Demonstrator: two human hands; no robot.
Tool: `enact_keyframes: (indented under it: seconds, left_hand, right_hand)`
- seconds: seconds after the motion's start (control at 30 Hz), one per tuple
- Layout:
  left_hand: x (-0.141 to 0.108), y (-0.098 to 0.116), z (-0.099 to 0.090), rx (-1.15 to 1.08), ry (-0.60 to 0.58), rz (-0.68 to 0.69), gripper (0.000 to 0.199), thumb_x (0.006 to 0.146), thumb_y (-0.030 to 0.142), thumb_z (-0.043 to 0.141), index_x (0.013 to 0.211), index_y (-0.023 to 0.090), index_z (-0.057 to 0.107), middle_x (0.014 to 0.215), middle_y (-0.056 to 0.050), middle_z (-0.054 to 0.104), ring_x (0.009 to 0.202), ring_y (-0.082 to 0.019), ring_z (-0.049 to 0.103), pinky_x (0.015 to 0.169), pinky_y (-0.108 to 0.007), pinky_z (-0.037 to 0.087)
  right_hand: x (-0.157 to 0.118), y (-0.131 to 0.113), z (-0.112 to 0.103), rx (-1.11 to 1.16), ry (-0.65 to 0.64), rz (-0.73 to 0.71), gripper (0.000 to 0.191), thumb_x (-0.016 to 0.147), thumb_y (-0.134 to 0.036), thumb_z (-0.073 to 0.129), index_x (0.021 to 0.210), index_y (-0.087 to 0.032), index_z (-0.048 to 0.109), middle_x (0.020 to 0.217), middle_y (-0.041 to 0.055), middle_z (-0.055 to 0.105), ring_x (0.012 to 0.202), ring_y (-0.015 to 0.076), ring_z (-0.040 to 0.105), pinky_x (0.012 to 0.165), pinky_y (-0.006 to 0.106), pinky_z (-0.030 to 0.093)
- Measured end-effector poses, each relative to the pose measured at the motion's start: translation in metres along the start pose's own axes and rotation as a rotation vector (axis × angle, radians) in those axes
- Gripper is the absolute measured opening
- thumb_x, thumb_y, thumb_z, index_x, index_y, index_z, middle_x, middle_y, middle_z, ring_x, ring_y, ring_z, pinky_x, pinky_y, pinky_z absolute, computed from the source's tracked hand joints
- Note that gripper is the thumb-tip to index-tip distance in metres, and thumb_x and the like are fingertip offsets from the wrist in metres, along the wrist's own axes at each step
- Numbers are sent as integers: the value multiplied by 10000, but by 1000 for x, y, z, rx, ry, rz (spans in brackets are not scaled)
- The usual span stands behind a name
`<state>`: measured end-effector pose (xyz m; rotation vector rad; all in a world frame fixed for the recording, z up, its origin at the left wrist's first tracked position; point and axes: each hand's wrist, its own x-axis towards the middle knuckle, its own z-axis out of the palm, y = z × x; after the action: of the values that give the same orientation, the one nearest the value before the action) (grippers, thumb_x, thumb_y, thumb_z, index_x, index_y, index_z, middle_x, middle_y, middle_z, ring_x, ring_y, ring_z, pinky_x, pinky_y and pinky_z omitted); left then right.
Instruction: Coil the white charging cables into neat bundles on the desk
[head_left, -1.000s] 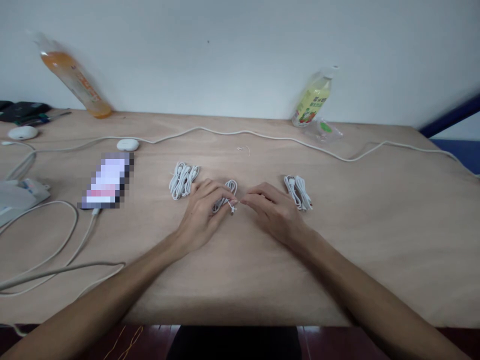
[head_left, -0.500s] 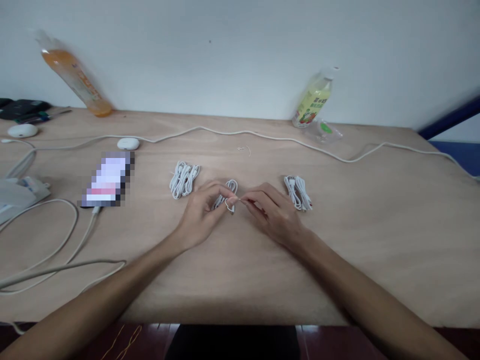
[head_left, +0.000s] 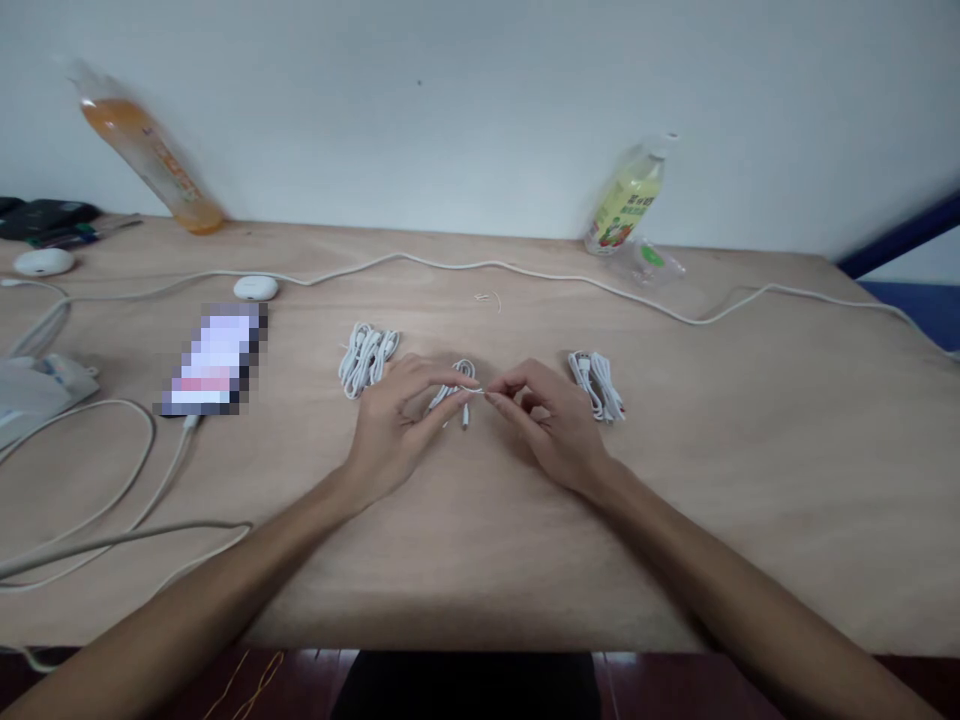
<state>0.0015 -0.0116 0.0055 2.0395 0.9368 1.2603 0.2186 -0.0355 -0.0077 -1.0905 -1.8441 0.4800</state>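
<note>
The left hand [head_left: 394,425] and right hand [head_left: 562,425], pinched nearly closed, hold a thin white tie [head_left: 475,390]. Beside them, a coiled cable [head_left: 466,366] lies midway between the front and back edges of the tabletop [head_left: 480,540].

1. Left forearm [head_left: 262,555]: bare, angled forward and inward.
2. Right forearm [head_left: 697,560]: bare, angled likewise from the opposite side.
3. Left hand [head_left: 394,420]: thumb and index finger pinching, palm inward.
4. Right hand [head_left: 562,425]: thumb and index finger pinching, fingertips just beside the left's.
</note>
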Motion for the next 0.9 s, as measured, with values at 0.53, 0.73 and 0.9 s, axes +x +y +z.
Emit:
enact_keyframes:
  seconds: [0.53, 0.73, 0.9]
  left_hand:
    - [0, 3, 3, -84, -71, -82, 98, 1028, 287, 726, 992, 250, 810, 913, -18, 830, 879, -215, 768, 843, -358, 605]
    - [1, 6, 5, -222, -114, -220, 114, 998, 263, 738, 915, 225, 807, 870, -6, 825, 839, -191, 761, 827, -309, 598]
    - [1, 7, 4, -250, -98, -305, 114, 969, 285, 758, 902, 215, 818, 861, -6, 830, 846, -175, 762, 823, -269, 580]
  right_hand:
    - [-4, -10, 2, -142, 77, -224, 188, 1066, -127, 649, 1189, -232, 745, 1037, 67, 750, 798, 160, 701, 606, 265, 578]
    - [-2, -3, -1, -297, 120, -394, 185, 1068, -133, 661, 1180, -240, 762, 955, 61, 770, 843, 195, 737, 698, 316, 617]
    - [-1, -2, -1, -382, 133, -473, 196, 1059, -86, 659, 1184, -212, 742, 936, 61, 773, 828, 179, 730, 692, 297, 596]
